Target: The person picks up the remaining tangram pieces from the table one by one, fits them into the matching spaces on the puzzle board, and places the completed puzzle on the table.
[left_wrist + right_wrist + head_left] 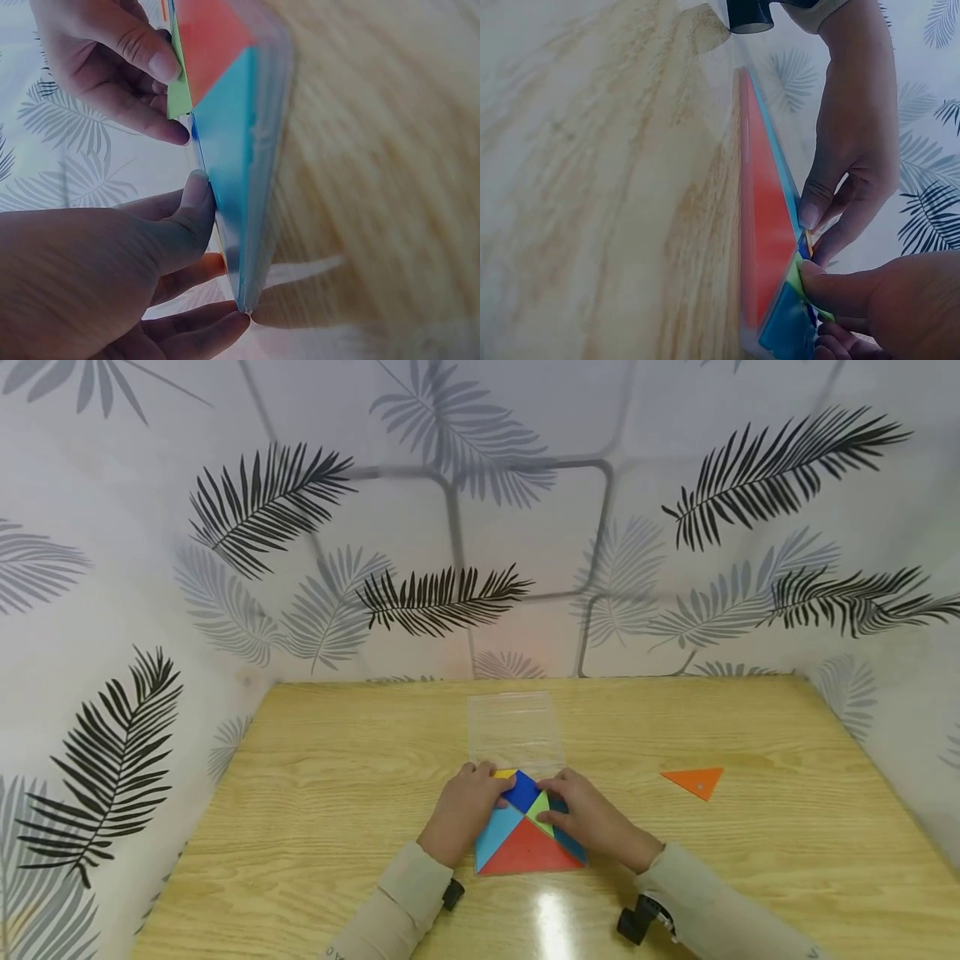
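At tray (271,127) L edge, L hand (463,812)

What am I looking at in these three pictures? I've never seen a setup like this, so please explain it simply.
There is no machine here, just a person's left hand and right hand. The wide picture comes from a camera worn on the head, looking forward and down; the two close-ups come from cameras on the left and right wrists.

On the wood-patterned table sits a clear tray with flat coloured pieces: a red triangle, a light blue piece, a dark teal piece, a dark blue square and a yellow piece. A clear plastic sheet lies beyond it, and an orange triangle lies off to the right.

The right hand pinches a light green piece. The left hand touches the pieces, thumb by the dark blue square; whether it holds one is hard to tell.
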`<state>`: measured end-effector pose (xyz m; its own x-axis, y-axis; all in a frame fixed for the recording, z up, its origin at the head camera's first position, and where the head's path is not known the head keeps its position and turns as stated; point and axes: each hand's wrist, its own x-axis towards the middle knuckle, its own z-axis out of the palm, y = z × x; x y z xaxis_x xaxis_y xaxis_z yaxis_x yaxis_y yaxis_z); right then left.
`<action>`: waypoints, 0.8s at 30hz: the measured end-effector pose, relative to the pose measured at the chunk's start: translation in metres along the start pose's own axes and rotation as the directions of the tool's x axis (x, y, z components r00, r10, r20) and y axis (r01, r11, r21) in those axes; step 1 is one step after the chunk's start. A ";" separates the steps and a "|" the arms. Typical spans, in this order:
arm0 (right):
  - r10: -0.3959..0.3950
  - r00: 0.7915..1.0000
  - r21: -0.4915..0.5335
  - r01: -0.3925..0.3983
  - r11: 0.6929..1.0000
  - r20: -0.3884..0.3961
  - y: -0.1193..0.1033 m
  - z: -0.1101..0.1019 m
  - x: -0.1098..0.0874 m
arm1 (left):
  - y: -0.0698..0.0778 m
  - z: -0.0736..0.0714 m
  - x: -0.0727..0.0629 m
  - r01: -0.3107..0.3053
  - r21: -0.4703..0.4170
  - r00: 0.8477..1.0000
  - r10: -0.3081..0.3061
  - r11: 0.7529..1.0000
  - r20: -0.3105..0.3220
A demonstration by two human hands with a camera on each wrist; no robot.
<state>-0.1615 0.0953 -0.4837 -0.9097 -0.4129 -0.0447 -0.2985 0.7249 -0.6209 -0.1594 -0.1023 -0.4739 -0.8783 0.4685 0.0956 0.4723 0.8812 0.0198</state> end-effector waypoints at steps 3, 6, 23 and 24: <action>-0.006 1.000 -0.009 0.006 1.000 -0.005 0.000 0.000 -0.001 | 0.000 -0.002 0.000 0.001 -0.004 1.000 -0.001 1.000 0.000; -0.031 0.999 -0.015 0.030 0.999 -0.014 0.001 0.001 -0.003 | 0.000 -0.003 0.000 0.000 -0.003 1.000 0.000 1.000 0.006; -0.092 0.995 -0.046 0.090 0.995 -0.046 0.006 0.005 -0.006 | 0.002 -0.005 0.000 0.007 -0.016 1.000 -0.007 1.000 0.010; -0.097 0.994 -0.047 0.095 0.994 -0.048 0.006 0.005 -0.006 | 0.002 -0.005 0.000 0.008 -0.016 1.000 -0.008 1.000 0.012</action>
<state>-0.1564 0.0994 -0.4913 -0.8893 -0.4542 0.0535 -0.3966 0.7077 -0.5847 -0.1583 -0.1013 -0.4694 -0.8827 0.4625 0.0832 0.4665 0.8838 0.0360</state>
